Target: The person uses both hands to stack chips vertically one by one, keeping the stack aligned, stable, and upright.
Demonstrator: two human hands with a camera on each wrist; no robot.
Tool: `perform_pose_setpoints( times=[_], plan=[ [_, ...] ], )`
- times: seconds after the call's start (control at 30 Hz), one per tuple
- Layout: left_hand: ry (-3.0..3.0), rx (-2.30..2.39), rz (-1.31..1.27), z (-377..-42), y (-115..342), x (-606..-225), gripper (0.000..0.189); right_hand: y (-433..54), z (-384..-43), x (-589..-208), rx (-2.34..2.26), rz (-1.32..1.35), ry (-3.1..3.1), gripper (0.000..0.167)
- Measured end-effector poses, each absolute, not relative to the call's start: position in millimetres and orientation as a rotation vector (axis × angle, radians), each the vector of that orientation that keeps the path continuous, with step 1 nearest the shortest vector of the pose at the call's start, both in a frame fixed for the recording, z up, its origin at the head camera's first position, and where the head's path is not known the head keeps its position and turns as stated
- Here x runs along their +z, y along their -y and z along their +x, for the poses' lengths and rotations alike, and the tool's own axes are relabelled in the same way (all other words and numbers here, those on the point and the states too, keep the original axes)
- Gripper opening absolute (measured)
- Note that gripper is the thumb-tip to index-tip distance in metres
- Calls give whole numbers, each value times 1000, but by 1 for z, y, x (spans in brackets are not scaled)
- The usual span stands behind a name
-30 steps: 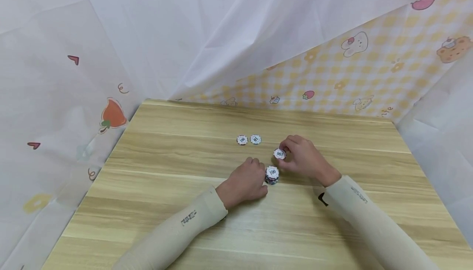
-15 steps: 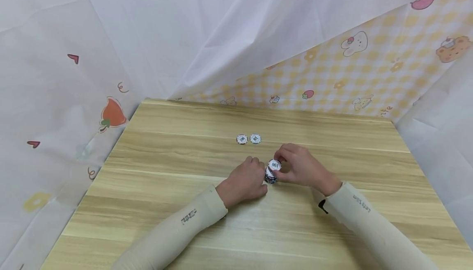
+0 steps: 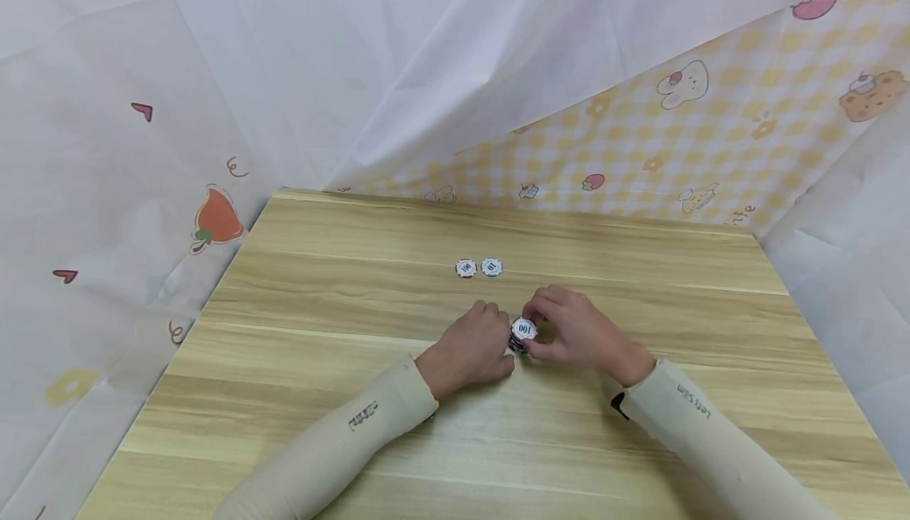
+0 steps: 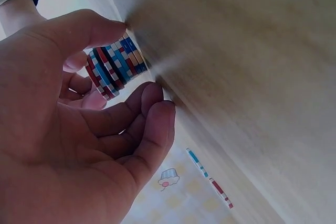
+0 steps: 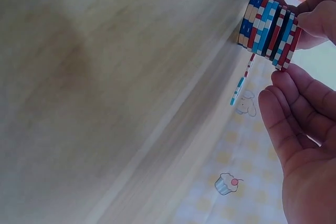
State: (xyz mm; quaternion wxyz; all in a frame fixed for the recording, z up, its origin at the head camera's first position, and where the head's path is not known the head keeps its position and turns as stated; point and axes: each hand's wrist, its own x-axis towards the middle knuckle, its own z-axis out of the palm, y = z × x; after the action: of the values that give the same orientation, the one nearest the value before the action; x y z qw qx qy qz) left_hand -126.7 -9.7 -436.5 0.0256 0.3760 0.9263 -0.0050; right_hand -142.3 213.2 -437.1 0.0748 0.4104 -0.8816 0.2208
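A stack of poker chips (image 5: 265, 27) with blue, red, cream and black edges stands on the wooden table; the chips do not line up exactly. My left hand (image 3: 471, 350) is at its left side, thumb and curled fingers around the lower part. From the right, my right hand (image 3: 579, 334) pinches a white-faced "100" poker chip (image 3: 524, 329) between thumb and fingers, right on top of the stack. In the left wrist view the stack (image 4: 116, 65) shows between the left thumb and fingers. Whether the left fingertips press on it is hard to tell.
Two single poker chips lie flat side by side behind the stack: a red-edged "100" chip (image 3: 465, 268) and a "10" chip (image 3: 491, 267). The wooden table (image 3: 341, 267) meets a yellow checked cloth (image 3: 640, 164) at the back and white sheeting at the sides.
My right hand has brought the "100" chip left and toward me, from beside the stack to its top. My left hand has stayed in place.
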Motion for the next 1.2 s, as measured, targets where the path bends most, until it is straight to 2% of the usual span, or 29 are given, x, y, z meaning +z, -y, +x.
perform_pose_setpoints(
  times=[0.1, 0.37, 0.57, 0.7, 0.9, 1.2],
  plan=[
    [-2837, 9, 1155, -129, 11, -437, 32, -213, -141, -437, 661, 1234, 2646, 31],
    [-2769, 149, 1127, -142, 17, -438, 16, -219, -140, -445, 663, 1195, 2722, 37],
    [-2808, 143, 1067, -160, 21, -433, 20, -224, -141, -450, 662, 1223, 2765, 33],
    [-2879, 17, 1093, -180, 23, -429, 19, -225, -143, -450, 655, 1241, 2786, 30],
    [-2927, -206, 1046, -207, 22, -423, 27, -223, -145, -447, 651, 1258, 2817, 26],
    [-2900, -63, 906, -229, 16, -425, 35, -221, -147, -446, 661, 1249, 2868, 25]
  ],
)
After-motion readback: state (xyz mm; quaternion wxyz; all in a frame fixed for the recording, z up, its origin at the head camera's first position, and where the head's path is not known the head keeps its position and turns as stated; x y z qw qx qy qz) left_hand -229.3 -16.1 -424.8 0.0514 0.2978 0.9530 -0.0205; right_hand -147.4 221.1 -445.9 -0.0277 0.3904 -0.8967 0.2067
